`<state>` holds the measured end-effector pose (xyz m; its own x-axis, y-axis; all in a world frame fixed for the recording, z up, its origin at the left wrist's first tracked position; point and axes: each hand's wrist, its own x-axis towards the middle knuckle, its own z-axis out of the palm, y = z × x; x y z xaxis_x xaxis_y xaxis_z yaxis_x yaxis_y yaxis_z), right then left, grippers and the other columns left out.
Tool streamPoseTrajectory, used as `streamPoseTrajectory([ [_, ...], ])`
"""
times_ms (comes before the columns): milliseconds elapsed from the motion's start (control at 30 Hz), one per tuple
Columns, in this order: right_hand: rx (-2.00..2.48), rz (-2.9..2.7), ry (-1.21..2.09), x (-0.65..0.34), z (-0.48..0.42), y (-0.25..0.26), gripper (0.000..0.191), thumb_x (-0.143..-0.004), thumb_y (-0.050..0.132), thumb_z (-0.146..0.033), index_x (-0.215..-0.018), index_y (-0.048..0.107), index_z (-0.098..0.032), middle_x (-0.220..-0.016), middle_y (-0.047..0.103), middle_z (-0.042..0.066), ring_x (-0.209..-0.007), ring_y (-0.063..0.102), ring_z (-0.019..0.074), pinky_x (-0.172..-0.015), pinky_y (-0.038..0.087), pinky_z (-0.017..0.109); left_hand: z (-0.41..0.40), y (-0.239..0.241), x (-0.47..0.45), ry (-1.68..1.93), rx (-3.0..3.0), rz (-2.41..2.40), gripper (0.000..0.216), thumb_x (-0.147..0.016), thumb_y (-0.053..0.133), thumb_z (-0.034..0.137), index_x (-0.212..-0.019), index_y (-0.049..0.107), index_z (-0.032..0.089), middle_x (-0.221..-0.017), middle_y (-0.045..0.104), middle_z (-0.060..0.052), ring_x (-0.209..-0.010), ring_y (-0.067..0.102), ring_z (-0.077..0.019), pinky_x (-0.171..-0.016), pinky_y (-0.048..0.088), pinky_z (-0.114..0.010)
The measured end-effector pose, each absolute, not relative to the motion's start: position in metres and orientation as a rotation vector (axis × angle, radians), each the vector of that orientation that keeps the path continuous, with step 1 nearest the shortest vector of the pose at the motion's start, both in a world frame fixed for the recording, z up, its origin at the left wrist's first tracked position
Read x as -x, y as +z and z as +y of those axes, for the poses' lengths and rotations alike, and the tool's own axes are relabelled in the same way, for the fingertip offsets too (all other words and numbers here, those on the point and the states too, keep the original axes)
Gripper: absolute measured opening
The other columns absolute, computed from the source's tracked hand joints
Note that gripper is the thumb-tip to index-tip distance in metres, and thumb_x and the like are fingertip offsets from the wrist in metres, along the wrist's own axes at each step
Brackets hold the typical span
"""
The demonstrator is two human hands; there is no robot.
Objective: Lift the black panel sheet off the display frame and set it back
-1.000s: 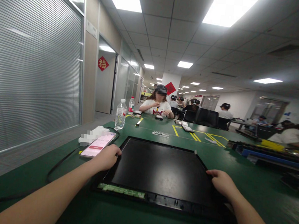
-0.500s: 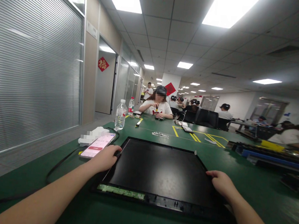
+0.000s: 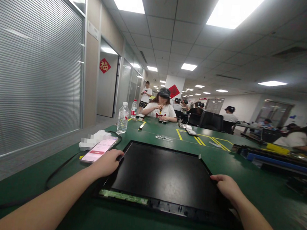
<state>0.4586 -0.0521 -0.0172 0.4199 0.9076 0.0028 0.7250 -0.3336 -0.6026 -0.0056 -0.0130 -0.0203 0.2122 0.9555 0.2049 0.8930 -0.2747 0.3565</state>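
Observation:
A black display panel (image 3: 164, 176) in a dark frame lies on the green table in front of me. Along its near edge runs a green circuit board strip (image 3: 123, 197). My left hand (image 3: 110, 162) grips the panel's left edge, thumb on top and the other fingers mostly hidden. At the right edge my right hand (image 3: 227, 187) holds the frame the same way, its lower fingers out of sight beneath. Just beyond my left hand lies a phone (image 3: 99, 151) with a lit pink-white screen.
A water bottle (image 3: 123, 118) and a smaller red-capped bottle (image 3: 134, 108) stand at the left. A black cable (image 3: 59, 171) runs along the left side. Long parts with a blue strip (image 3: 266, 159) lie at the right. A person (image 3: 161, 106) sits across the table (image 3: 152, 131).
Both hands keep their hold on the display panel, which has hardly moved. The view has shifted very slightly. A standing person in the background has come more into sight.

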Motion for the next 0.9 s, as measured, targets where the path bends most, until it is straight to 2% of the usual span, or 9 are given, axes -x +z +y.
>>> streamPoseTrajectory([
  [400,2.106,-1.44,0.426,-0.465,-0.0474,-0.0223,0.045,-0.056,0.042,0.0,-0.086,0.072,-0.016,-0.094,0.071,0.008,-0.09,0.064,0.0189,-0.08,0.045,0.024,-0.0158,-0.0168,0.0024,0.571,-2.333,1.796,0.046,-0.069,0.042,0.005,-0.11,0.06,0.016,-0.111,0.062,-0.01,-0.105,0.055,-0.0217,-0.094,0.039,-0.031],
  [600,2.083,-1.458,0.466,-0.4655,-0.0471,-0.023,0.044,-0.058,0.041,0.0,-0.085,0.071,-0.017,-0.092,0.071,0.005,-0.087,0.065,0.017,-0.075,0.046,0.022,-0.0155,-0.0182,0.0034,0.568,-2.356,1.767,0.05,-0.07,0.04,0.002,-0.114,0.058,0.016,-0.119,0.06,-0.01,-0.112,0.053,-0.0218,-0.097,0.036,-0.032],
  [900,2.151,-1.466,0.336,-0.4624,-0.0499,-0.0168,0.039,-0.058,0.045,-0.002,-0.08,0.072,-0.019,-0.093,0.071,0.006,-0.091,0.064,0.0194,-0.079,0.045,0.024,-0.0186,-0.0137,0.0047,0.573,-2.2,1.768,0.052,-0.071,0.039,0.006,-0.118,0.055,0.022,-0.117,0.062,-0.007,-0.107,0.057,-0.0226,-0.089,0.042,-0.032],
])
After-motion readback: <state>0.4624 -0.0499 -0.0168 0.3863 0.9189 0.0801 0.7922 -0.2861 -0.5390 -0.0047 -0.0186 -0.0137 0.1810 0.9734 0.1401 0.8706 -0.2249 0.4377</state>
